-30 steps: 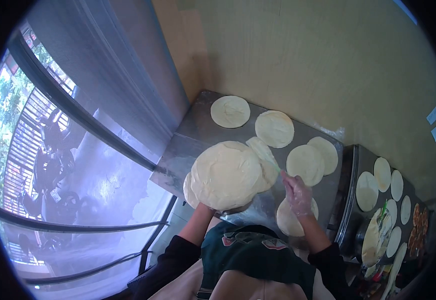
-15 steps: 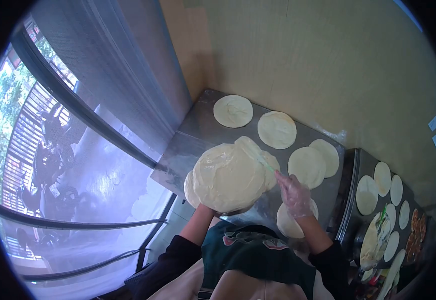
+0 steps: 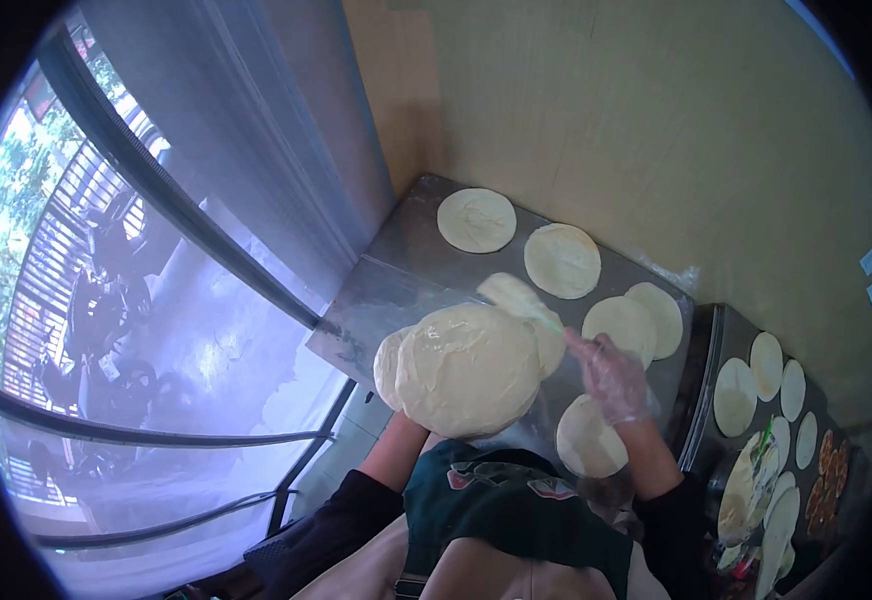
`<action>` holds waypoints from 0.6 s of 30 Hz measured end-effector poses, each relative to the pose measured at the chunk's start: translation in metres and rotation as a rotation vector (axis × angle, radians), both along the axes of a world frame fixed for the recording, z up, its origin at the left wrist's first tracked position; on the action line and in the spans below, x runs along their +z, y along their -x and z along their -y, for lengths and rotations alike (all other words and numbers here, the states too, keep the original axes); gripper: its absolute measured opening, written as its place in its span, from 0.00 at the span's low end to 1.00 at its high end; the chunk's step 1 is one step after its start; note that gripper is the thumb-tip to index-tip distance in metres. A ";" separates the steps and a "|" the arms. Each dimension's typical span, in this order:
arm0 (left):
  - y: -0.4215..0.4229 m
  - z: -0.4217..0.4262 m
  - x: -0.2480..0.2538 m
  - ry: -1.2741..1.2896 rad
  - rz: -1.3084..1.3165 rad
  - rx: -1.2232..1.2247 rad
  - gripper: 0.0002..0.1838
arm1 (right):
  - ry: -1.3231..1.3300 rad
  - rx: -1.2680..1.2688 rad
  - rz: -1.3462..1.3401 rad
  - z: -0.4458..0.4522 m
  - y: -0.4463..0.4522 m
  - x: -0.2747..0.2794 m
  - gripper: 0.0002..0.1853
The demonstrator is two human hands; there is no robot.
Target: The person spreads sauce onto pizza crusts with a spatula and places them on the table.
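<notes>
A large stack of pale, flat dough rounds [image 3: 471, 370], glossy on top, is held up over the metal surface. Beneath its lower left edge my left hand [image 3: 411, 424] supports it; the fingers are hidden under the dough. My right hand [image 3: 611, 378], in a clear plastic glove, is closed on the green handle of a spatula [image 3: 511, 297]. The blade is blurred and cream-coloured, over the stack's upper right edge. Closest to my right hand on the surface are a dough round [image 3: 592, 437] below and another round [image 3: 619, 330] above.
Several dough rounds lie on the metal worktop [image 3: 396, 275]. To the right, a second dark surface [image 3: 731, 335] carries more rounds and a pan of pale filling [image 3: 746, 490]. A wall [image 3: 656, 130] stands behind, and a translucent plastic curtain [image 3: 286, 150] hangs at left.
My right hand and the spatula have moved slightly right, the blade swinging clear of the stack's middle. The held dough stack has shifted a little right and down.
</notes>
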State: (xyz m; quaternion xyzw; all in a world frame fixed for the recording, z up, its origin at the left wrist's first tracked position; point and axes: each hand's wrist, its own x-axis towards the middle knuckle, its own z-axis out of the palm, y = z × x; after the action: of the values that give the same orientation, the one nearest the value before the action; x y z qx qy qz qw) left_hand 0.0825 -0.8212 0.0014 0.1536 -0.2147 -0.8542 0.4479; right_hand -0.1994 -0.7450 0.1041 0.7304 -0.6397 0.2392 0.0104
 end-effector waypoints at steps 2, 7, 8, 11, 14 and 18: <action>-0.002 0.004 0.000 0.002 0.005 0.012 0.28 | 0.004 -0.003 0.008 0.005 0.007 0.003 0.20; -0.003 0.005 -0.001 -0.008 0.014 0.030 0.28 | -0.050 0.090 0.053 -0.003 -0.014 0.031 0.18; -0.003 0.007 -0.002 -0.008 0.017 0.029 0.28 | -0.047 0.100 0.033 0.001 -0.011 0.024 0.18; -0.003 0.003 -0.004 -0.003 0.019 0.041 0.28 | -0.037 0.048 -0.181 0.012 -0.003 0.025 0.19; -0.001 0.008 -0.003 -0.004 0.023 0.055 0.28 | 0.036 0.145 -0.255 0.010 -0.021 0.039 0.23; 0.002 0.009 -0.006 -0.002 0.037 0.053 0.28 | 0.041 0.289 -0.298 0.011 -0.042 0.032 0.25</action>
State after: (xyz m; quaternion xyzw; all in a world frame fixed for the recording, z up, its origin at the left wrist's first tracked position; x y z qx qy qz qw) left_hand 0.0806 -0.8302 -0.0045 0.1756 -0.2178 -0.8393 0.4662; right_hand -0.1577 -0.7556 0.1358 0.8415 -0.5147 0.1406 0.0851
